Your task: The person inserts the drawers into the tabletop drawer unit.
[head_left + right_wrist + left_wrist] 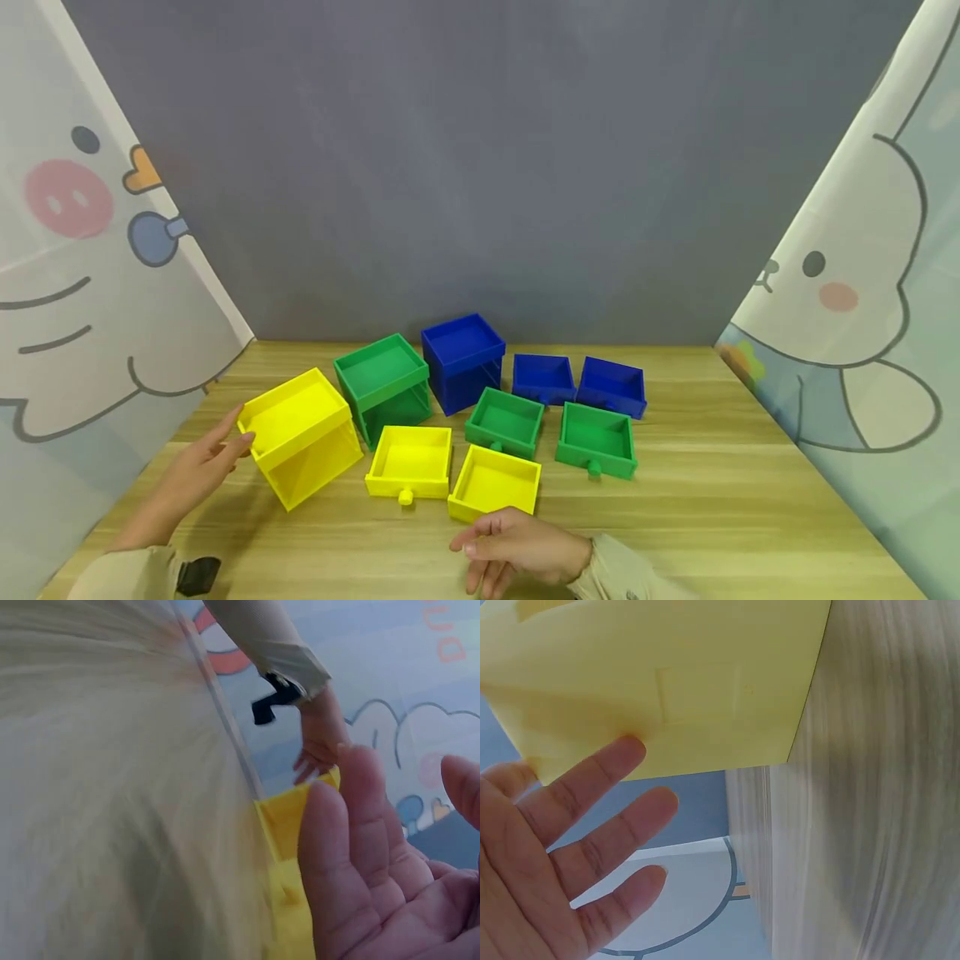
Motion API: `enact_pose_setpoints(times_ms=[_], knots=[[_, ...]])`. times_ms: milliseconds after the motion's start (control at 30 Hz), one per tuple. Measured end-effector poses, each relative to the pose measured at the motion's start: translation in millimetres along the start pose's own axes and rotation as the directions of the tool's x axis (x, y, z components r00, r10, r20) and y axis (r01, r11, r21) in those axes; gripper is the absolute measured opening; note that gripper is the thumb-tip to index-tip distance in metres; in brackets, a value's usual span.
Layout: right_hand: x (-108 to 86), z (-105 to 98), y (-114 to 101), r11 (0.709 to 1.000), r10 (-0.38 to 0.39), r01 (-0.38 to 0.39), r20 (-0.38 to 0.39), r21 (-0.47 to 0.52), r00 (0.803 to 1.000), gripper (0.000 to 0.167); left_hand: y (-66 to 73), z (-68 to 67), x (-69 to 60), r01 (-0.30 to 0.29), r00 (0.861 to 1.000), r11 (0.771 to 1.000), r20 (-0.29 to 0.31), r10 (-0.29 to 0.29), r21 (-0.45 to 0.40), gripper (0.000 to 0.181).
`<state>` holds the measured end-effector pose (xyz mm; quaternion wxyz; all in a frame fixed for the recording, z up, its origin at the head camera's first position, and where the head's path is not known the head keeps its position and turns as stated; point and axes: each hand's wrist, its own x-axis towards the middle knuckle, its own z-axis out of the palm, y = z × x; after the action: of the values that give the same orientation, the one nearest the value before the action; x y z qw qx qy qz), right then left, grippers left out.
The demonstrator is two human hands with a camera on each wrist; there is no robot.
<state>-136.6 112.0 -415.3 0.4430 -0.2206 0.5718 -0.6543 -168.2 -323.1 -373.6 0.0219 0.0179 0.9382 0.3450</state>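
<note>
At the left of the table, a yellow box frame with a front opening stands turned at an angle. My left hand touches its left side, with the thumb near the top rim. In the left wrist view, the fingers spread fairly straight, one fingertip against the yellow wall. My right hand hovers, fingers relaxed and holding nothing, just in front of a yellow drawer. Left of that drawer lies another yellow drawer, its round knob facing me.
Behind stand a green box frame and a blue box frame. To their right lie two green drawers and two blue drawers. A grey backdrop and printed side panels border the wooden table.
</note>
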Motion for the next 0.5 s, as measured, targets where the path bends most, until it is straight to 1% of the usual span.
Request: enact_pose_setpoints(times_ms=[133,267,400,500], knots=[[15.5,7,0,1.0,0.017,-0.016,-0.024,0.009,1.0,0.051,2.3,-2.3,3.2,0.041,0.999,0.999,0.022,-0.042,0.025,0.076],[26.8,12,0,0.997,0.023,-0.021,-0.03,0.069,0.999,0.049,3.6,-2.2,4.8,0.06,0.997,0.996,0.045,-0.063,0.061,0.08],[37.8,19,0,0.991,0.043,-0.038,-0.035,0.125,0.998,0.05,1.9,0.6,4.0,0.047,0.998,0.995,0.032,-0.05,0.088,0.08],[47.7,25,2,0.986,0.068,-0.057,-0.066,0.157,0.996,0.048,-0.9,3.2,2.4,0.042,0.999,0.996,0.021,-0.044,0.084,0.08]])
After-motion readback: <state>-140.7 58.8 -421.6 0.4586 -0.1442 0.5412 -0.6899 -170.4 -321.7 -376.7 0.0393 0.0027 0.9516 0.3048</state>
